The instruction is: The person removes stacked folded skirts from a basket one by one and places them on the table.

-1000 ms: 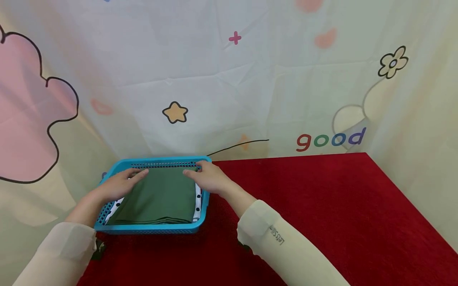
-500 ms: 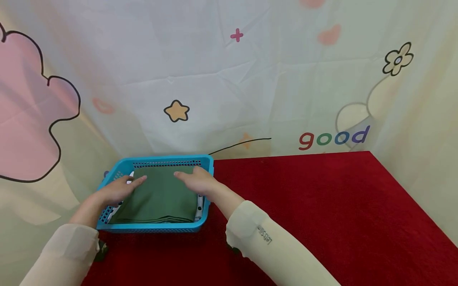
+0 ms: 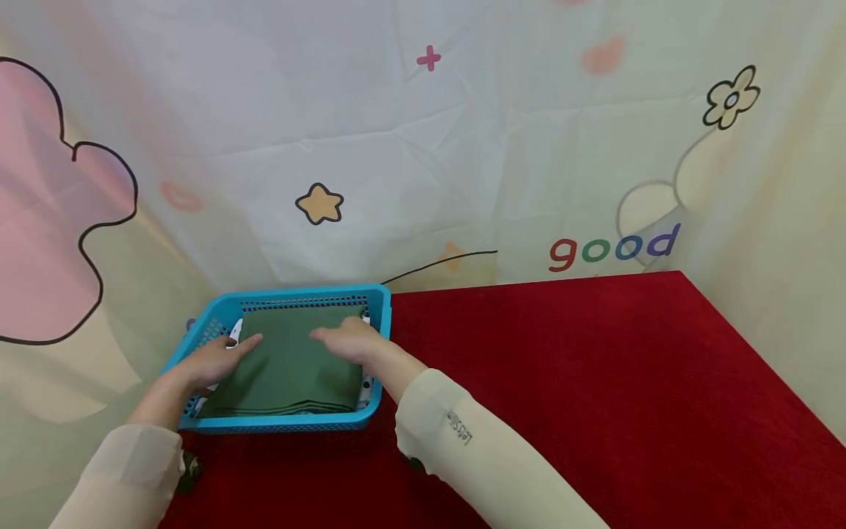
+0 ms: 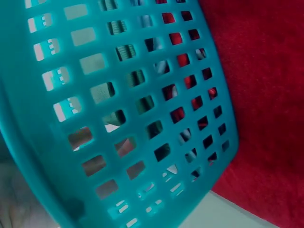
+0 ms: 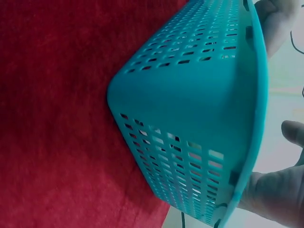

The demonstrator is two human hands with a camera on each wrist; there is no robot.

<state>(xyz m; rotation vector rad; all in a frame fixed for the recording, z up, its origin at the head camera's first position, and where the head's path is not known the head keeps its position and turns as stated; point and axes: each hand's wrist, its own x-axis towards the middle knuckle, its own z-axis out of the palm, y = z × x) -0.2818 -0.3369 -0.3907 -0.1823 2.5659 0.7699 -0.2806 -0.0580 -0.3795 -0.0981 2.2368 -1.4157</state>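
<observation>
On the red worktop (image 3: 562, 367), your blue perforated basket (image 3: 277, 422) runs lengthwise left to right, holding the folded green cloth (image 3: 291, 371). Your left hand (image 3: 214, 360) and right hand (image 3: 350, 340) stand apart, equally near its opposite sides (whether hidden fingers grip it, I cannot tell).

The perforated wall of a blue-green basket (image 4: 90, 116) slants across the left and centre, its smooth rim curving down the left edge. Green, red and pale patches show through the holes. Red cloth (image 4: 270, 95) fills the right; a pale strip (image 4: 218, 213) crosses bottom centre.
</observation>
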